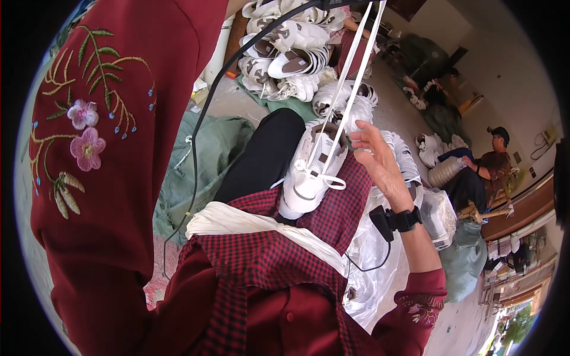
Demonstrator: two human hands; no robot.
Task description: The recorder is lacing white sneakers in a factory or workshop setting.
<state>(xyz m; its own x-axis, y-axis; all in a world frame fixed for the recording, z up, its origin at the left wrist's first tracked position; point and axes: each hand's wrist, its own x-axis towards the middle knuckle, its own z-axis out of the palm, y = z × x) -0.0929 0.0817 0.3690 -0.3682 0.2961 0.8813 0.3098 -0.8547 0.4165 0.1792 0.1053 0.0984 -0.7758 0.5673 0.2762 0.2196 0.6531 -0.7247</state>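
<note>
A white sneaker (pixel 304 193) rests on my lap over a red-and-black checked apron (pixel 261 252), its toe pointing toward me. From its eyelets two long white laces (pixel 355 74) stretch taut up past the top edge, and a small loop of lace lies near the toe. My right hand (pixel 380 163) hovers just right of the shoe, fingers apart, with nothing seen in it. A black strap device (pixel 396 219) circles that wrist. My left arm, in a dark red embroidered sleeve (pixel 113 130), reaches up; its hand lies beyond the top edge.
White shoes (pixel 297 38) are heaped ahead, with more shoes (pixel 401 154) to the right. Green cloth (pixel 205 172) lies at left, clear plastic sheeting (pixel 371 249) at right. A black cable (pixel 199 130) hangs across the left side. Another person (pixel 493 160) sits working at far right.
</note>
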